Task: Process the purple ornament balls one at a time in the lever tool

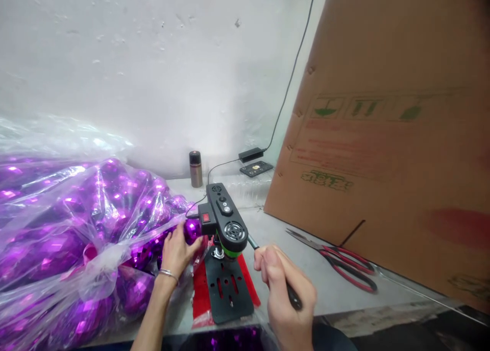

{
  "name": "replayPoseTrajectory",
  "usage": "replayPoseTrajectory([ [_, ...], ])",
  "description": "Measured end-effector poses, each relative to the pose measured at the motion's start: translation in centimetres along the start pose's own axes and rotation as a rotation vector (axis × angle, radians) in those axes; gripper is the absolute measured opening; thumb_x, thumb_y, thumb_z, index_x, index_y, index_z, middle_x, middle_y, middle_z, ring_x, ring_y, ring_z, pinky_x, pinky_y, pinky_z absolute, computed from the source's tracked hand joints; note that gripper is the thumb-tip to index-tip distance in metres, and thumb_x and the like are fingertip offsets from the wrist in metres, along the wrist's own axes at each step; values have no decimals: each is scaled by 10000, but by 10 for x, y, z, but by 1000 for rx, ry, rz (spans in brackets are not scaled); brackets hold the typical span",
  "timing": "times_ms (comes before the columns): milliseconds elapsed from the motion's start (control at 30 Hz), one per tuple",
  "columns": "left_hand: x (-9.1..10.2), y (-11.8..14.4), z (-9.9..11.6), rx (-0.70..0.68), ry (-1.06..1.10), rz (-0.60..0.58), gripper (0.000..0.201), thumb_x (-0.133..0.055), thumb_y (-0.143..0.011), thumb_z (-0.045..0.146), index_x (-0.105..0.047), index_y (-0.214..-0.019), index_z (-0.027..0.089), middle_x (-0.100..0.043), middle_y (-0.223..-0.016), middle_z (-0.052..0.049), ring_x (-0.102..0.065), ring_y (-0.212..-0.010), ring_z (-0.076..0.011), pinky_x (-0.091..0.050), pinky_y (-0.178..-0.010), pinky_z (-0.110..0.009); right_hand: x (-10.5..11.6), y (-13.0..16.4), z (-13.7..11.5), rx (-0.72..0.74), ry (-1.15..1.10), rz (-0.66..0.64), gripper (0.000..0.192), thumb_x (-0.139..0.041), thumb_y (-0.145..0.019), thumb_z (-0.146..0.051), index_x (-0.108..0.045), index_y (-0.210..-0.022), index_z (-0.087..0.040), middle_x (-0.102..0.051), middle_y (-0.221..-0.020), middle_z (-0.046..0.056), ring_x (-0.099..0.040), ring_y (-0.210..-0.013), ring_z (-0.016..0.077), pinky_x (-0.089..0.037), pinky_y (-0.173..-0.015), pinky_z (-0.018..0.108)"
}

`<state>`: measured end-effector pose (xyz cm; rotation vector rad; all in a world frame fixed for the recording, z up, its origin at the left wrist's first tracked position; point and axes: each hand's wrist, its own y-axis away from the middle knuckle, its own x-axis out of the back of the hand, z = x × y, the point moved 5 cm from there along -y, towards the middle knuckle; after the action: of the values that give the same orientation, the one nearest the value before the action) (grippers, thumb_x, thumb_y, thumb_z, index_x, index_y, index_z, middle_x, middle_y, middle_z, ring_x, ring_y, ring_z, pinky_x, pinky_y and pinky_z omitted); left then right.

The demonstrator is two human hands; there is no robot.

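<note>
nearest, right hand (pixel 285 295) fingers wrapped round lever handle (pixel 293 294) of small drill press (pixel 225 223); left hand (pixel 176 254) fingers pinching purple bauble (pixel 192 229) beside the chuck. risk: bauble could slip, crack. beyond: bag of baubles (pixel 69 223), scissors (pixel 344 264).

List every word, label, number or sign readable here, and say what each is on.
No text can be read for sure.
Cardboard sheet: green handling symbols, red lines of print and a green word, all too blurred to read.
Small bench machine: buttons and a red switch, no legible marking.
Dark canister: no legible label.
</note>
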<state>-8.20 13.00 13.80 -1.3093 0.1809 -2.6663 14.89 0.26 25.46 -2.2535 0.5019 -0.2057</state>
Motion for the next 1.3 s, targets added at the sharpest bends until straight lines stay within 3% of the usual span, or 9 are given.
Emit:
replayPoseTrajectory([
  [67, 15, 5, -2, 32, 144, 9, 745, -607, -946, 594, -519, -1535, 147, -761, -1425, -226, -768, -1269, -367, -561, -1143, -547, -1, -5, -3, 3, 25, -24, 421, -475, -1144, -186, -501, -725, -222, -532, -643, -26, -554, -582, 99, -446, -554, 213],
  [167, 25, 29, -17, 197, 619, 16, 848, -678, -909, 660, -488, -1573, 168, -742, -1462, -188, -776, -1251, -322, -615, -1082, -464, -1, -12, -8, 20, 40, -23, 429, -481, -1140, -187, -477, -712, -226, -517, -626, -35, -537, -555, 91, -433, -536, 204],
  [233, 17, 52, -26, 318, 940, 13, 855, -745, -866, 694, -558, -1529, 186, -781, -1385, -149, -790, -1176, -317, -652, -980, -426, -1, -14, -10, 22, 41, -20, 436, -476, -1139, -187, -478, -704, -226, -521, -624, -29, -538, -553, 96, -433, -530, 214],
  [333, -8, 85, -32, 415, 1136, 3, 798, -732, -858, 771, -683, -1392, 181, -835, -1213, -124, -800, -1110, -339, -671, -874, -415, -2, -14, -9, 11, 43, -34, 438, -468, -1139, -175, -493, -704, -223, -530, -634, -20, -546, -565, 101, -439, -541, 226],
  [433, -35, 103, -28, 404, 1063, -69, 805, -764, -843, 751, -685, -1414, 189, -807, -1351, -161, -760, -1280, -391, -636, -1065, -508, -2, -14, -10, 9, 37, -34, 434, -476, -1137, -172, -484, -706, -222, -514, -624, -30, -532, -557, 93, -431, -540, 220],
  [500, -48, 106, -21, 296, 909, -116, 833, -835, -805, 667, -654, -1465, 192, -740, -1490, -189, -699, -1396, -416, -536, -1218, -582, -1, -14, -13, 17, 45, -30, 433, -484, -1136, -179, -471, -706, -223, -509, -615, -39, -520, -542, 85, -419, -528, 210],
  [600, -57, 106, -12, 112, 697, -113, 802, -853, -790, 553, -644, -1476, 194, -659, -1599, -206, -593, -1521, -436, -411, -1316, -642, -1, -16, -17, 33, 54, -39, 437, -473, -1140, -193, -456, -704, -224, -512, -617, -44, -515, -535, 77, -411, -520, 197],
  [833, -59, 100, 0, -75, 501, -65, 665, -832, -791, 443, -704, -1397, 201, -695, -1555, -217, -631, -1479, -462, -452, -1273, -698, -1, -15, -15, 12, 85, -37, 451, -466, -1148, -224, -478, -697, -223, -504, -606, -40, -492, -513, 84, -398, -500, 219],
  [1300, -51, 96, 7, -48, 390, -116, 723, -809, -752, 445, -708, -1420, 188, -762, -1463, -212, -721, -1361, -460, -556, -1183, -656, -2, -18, -18, 23, 72, -37, 407, -473, -1123, -150, -443, -725, -230, -490, -620, -60, -492, -540, 69, -410, -535, 185],
])
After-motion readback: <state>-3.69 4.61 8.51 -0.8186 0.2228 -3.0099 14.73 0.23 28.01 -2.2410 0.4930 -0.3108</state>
